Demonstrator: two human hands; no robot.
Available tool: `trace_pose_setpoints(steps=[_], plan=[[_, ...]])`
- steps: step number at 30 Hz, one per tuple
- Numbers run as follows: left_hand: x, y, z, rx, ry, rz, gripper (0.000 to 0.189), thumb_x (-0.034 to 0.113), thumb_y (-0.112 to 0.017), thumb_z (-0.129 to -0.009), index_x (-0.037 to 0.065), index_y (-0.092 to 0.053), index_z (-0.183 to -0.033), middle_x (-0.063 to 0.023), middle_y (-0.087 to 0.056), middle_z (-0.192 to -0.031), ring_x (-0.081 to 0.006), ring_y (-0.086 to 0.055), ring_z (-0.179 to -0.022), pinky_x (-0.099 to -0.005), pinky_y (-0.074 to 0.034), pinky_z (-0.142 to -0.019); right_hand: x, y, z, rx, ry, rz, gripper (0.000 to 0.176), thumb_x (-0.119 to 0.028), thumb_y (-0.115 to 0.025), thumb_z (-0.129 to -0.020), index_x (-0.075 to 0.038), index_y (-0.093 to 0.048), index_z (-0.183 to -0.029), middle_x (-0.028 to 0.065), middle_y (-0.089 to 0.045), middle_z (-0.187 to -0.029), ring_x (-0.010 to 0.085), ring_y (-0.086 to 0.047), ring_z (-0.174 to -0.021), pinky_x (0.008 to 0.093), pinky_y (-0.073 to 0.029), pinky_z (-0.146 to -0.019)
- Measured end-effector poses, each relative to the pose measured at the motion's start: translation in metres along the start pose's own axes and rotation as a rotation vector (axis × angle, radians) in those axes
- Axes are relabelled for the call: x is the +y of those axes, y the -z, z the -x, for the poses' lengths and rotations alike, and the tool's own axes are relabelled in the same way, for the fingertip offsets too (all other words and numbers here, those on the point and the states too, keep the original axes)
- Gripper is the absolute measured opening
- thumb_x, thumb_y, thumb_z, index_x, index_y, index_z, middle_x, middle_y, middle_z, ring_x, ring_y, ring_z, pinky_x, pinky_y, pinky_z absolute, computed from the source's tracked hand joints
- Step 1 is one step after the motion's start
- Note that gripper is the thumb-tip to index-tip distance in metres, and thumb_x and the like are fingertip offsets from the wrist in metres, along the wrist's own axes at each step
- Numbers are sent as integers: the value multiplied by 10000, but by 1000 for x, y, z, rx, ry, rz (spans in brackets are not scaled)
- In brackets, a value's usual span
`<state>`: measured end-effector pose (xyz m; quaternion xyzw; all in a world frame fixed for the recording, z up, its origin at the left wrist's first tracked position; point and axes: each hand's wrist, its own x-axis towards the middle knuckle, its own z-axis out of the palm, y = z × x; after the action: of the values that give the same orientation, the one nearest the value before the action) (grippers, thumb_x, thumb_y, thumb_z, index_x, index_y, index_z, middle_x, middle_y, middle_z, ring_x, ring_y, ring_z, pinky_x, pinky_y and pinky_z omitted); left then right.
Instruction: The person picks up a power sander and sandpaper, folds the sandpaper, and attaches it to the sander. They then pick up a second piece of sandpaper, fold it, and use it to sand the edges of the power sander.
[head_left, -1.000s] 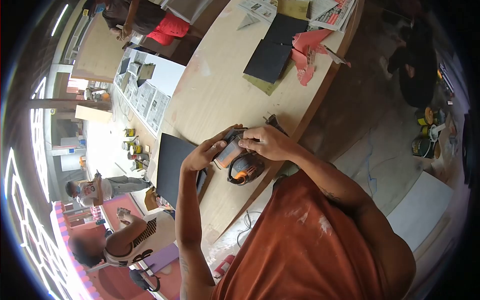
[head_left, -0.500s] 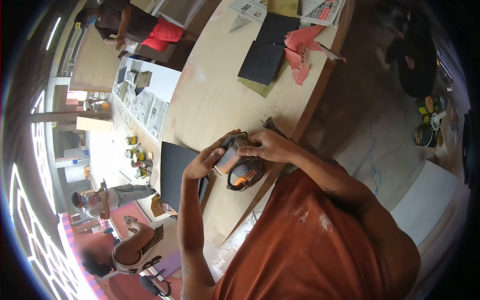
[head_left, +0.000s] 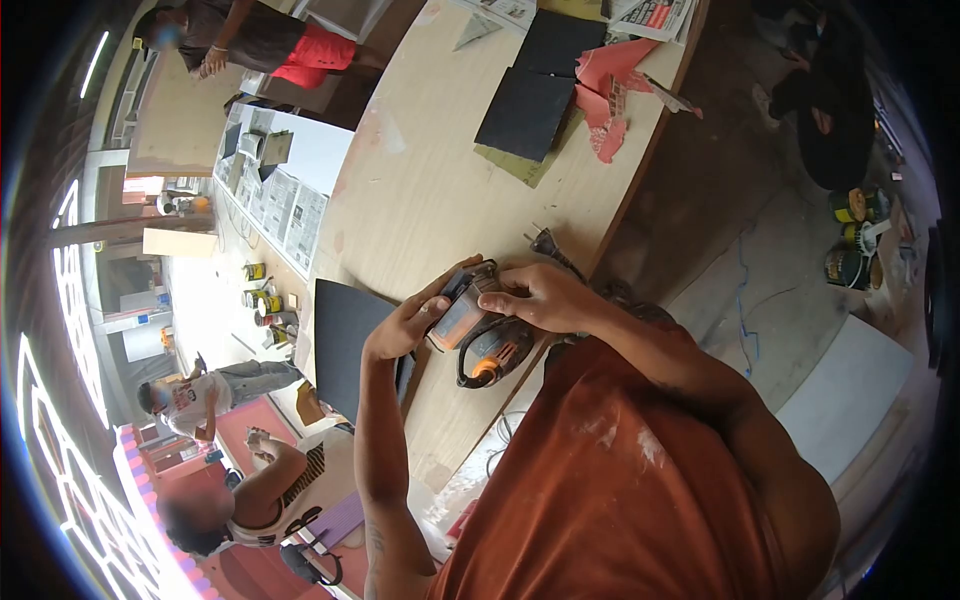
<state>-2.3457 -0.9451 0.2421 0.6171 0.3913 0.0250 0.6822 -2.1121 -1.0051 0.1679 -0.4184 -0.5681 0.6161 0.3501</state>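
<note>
An orange and black electric sander (head_left: 503, 352) with a clear, dusty box (head_left: 457, 322) is held between my two hands, close to my body at the edge of the wooden table (head_left: 400, 190). My left hand (head_left: 408, 325) grips the box side, thumb on top. My right hand (head_left: 540, 297) is closed around the other side, its thumb pressed on the box. A black cord loops over the sander. Just beyond my right hand lies a power plug (head_left: 543, 243). A large black sheet (head_left: 345, 345) is beside my left hand.
Farther along the table are black sheets (head_left: 525, 115), torn pink paper (head_left: 600, 100) and newspaper (head_left: 655, 18). Paint cans (head_left: 848, 268) stand on the floor at the right. Another table bears newspapers (head_left: 295, 225). Several people are nearby, including a person in red shorts (head_left: 310, 55).
The view has shifted slightly. Both hands keep nearly the same hold on the sander. The person in red shorts now has their hands lower.
</note>
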Motion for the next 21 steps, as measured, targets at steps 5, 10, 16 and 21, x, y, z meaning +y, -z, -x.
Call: trace_pose_setpoints(steps=[5,10,16,21], plan=[[-4,0,2,-6,-11,23,672,396,-437,-1008,-10,-258,-1512,-185,-372,-1505,-269,-338,-1405,-372,-227,-1164,2,-8,0,64,166,38,405,-381,-536,-986,12,-634,-957,125,-601,-895,253,-592,-840,366,-446,-770],[-4,3,-2,-52,-91,-9,654,380,-418,-1017,-16,-254,-1511,-185,-344,-1525,-271,-307,-1424,-371,-208,-1171,-6,-4,2,37,130,146,400,-354,-492,-996,-18,-636,-1161,230,-623,-1091,394,-597,-1028,445,-452,-894],[-3,5,-1,-47,-87,-58,679,400,-438,-1009,-20,-252,-1509,-170,-317,-1544,-274,-272,-1441,-373,-195,-1176,-12,1,3,5,115,141,369,-342,-495,-995,-10,-641,-1059,212,-649,-918,401,-625,-886,464,-466,-801],[-2,2,-1,-64,-82,50,634,288,-447,-1021,-32,-214,-1516,-161,-294,-1550,-253,-264,-1439,-355,-186,-1175,-5,1,-2,14,148,97,368,-342,-514,-992,2,-644,-998,189,-635,-821,327,-615,-755,430,-450,-739]])
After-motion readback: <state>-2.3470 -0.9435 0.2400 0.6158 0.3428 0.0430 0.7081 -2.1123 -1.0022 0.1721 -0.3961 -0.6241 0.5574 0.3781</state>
